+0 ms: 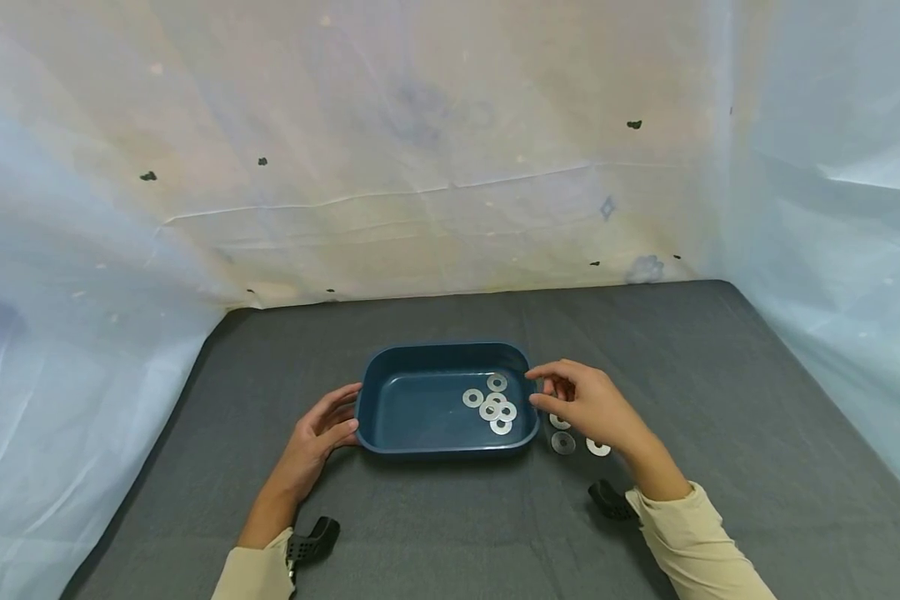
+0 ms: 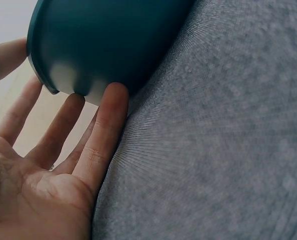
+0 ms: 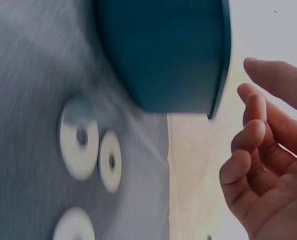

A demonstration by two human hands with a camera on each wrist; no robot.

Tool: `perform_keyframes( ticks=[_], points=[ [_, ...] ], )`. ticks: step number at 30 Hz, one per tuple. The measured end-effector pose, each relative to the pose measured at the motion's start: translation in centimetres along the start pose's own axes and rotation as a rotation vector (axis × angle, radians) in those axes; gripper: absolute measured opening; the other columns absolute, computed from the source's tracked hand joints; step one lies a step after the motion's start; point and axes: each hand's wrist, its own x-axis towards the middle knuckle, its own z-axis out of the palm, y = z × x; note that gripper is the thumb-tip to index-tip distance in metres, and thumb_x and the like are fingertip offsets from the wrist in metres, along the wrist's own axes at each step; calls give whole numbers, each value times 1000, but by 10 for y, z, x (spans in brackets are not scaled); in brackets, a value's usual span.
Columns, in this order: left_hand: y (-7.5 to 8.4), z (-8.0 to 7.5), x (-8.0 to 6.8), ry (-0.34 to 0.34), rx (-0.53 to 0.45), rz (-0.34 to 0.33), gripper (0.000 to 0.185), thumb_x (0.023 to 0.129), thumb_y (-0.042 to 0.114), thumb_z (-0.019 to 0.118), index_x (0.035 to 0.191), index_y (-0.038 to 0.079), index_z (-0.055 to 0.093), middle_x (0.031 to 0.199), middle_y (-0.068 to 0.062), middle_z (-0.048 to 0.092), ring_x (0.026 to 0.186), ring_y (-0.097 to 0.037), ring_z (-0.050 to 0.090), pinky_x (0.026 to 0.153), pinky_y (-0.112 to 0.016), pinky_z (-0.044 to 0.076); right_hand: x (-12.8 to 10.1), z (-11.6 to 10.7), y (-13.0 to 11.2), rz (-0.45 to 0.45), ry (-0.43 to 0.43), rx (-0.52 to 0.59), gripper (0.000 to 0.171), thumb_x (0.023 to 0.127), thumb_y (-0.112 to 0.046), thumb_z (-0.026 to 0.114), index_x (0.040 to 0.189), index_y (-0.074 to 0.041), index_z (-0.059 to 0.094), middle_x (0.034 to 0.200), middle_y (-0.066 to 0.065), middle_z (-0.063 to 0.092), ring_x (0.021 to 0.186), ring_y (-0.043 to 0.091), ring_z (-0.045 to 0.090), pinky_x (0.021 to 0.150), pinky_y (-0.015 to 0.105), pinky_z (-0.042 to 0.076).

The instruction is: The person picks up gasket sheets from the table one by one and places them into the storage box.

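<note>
A dark blue rectangular tray (image 1: 427, 450) stands on the grey cloth, with several flat metal washers (image 1: 473, 398) lying in its right half, some overlapping. At the tray's left end, my left hand (image 1: 317, 433) rests its fingertips on the outer wall. The left wrist view shows its fingers (image 2: 106, 125) mostly straight against the tray, thumb near the rim. Beside the right rim hovers my right hand (image 1: 588, 400), thumb and index apart, other fingers loosely bent, nothing between them. Below it, three washers (image 1: 562, 442) lie on the cloth, one partly hidden by the hand.
Grey cloth (image 1: 435, 533) covers the table. Pale patterned sheeting (image 1: 435, 167) hangs behind the table and along both sides. Black wrist mounts (image 1: 313, 540) stick out from both sleeves, low over the cloth.
</note>
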Motion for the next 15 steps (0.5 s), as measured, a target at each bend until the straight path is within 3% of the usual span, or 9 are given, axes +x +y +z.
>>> perform_keyframes(
  ticks=[15],
  points=[
    [-1, 1, -1, -12, -21, 9, 53, 101, 4, 53, 151, 2, 36, 146, -18, 45, 121, -11, 60, 87, -29, 58, -26, -33, 51, -49, -97, -205, 27, 84, -19, 80, 109, -12, 71, 88, -6, 59, 70, 1, 45, 62, 22, 41]
  ],
)
